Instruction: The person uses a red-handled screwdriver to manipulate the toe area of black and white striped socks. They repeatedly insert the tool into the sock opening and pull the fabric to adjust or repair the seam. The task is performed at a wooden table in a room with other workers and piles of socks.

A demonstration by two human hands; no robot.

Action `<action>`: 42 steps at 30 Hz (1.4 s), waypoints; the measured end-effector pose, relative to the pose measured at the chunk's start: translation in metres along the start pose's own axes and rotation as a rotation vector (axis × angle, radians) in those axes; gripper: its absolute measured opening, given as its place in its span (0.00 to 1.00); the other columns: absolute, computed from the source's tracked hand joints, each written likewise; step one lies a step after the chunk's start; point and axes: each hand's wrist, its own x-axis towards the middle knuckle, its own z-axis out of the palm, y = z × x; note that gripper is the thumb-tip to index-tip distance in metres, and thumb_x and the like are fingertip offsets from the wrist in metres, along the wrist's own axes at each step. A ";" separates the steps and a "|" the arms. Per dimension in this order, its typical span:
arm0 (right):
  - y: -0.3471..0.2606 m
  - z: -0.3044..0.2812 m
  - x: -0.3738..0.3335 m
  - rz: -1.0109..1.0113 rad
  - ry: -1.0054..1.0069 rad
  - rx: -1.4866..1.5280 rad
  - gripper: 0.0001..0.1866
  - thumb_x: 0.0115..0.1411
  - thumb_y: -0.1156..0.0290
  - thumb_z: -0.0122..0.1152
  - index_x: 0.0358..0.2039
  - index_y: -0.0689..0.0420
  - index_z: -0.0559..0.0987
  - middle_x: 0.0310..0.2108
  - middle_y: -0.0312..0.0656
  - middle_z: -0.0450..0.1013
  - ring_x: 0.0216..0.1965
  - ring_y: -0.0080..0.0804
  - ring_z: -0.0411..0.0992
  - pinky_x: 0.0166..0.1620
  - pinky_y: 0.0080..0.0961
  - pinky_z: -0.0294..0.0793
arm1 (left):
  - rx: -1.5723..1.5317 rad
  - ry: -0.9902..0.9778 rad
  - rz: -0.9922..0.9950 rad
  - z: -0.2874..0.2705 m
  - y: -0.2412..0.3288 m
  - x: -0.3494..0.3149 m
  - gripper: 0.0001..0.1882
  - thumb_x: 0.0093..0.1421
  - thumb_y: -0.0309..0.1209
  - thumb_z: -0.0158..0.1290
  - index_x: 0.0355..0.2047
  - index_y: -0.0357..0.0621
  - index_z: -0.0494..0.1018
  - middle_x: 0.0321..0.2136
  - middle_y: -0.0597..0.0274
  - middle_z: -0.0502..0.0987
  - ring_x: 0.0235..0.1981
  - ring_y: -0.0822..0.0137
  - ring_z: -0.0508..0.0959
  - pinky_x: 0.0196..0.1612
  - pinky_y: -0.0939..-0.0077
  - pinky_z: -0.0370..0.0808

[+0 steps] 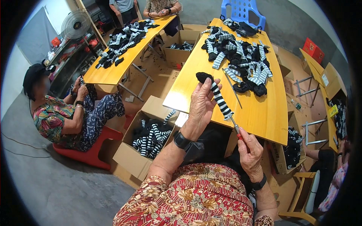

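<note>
Striped knit tube [221, 100], black-tipped, held up above the near edge of the yellow counter [184, 86]. Left hand [201, 101]: fingers pinching it near the black end. Right hand [252, 150]: fingers wrapped round the handle of a red-handled tool [239, 135], its metal shaft meeting the tube's lower end; depth inside, cannot tell. Judged light, soft, stretchy, not slippery; loose edge may snag. Best grip: the thicker black end.

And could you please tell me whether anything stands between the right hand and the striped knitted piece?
Only the red-handled tool held in the right hand: its metal shaft bridges the gap to the lower end of the striped knitted piece. Nothing else visible stands between them; the left hand holds the piece higher up.
</note>
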 end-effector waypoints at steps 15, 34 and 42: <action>0.002 0.003 -0.003 0.023 -0.011 -0.015 0.19 0.57 0.80 0.57 0.50 0.62 0.76 0.26 0.42 0.71 0.23 0.29 0.67 0.28 0.24 0.68 | 0.035 0.042 -0.036 -0.011 -0.005 0.003 0.14 0.61 0.39 0.57 0.42 0.46 0.72 0.39 0.63 0.79 0.41 0.69 0.78 0.44 0.72 0.74; 0.005 0.003 -0.009 0.087 -0.040 -0.020 0.20 0.56 0.81 0.58 0.50 0.61 0.76 0.27 0.42 0.71 0.24 0.29 0.69 0.30 0.23 0.69 | 0.032 0.057 -0.105 -0.023 -0.015 0.007 0.14 0.63 0.40 0.55 0.42 0.44 0.72 0.35 0.64 0.78 0.38 0.69 0.78 0.44 0.71 0.73; 0.005 0.003 -0.009 0.083 -0.030 -0.033 0.19 0.56 0.80 0.58 0.50 0.61 0.77 0.27 0.43 0.72 0.25 0.30 0.70 0.31 0.24 0.70 | 0.041 0.058 -0.113 -0.025 -0.017 0.007 0.14 0.63 0.40 0.54 0.42 0.44 0.72 0.34 0.64 0.78 0.37 0.70 0.79 0.42 0.72 0.74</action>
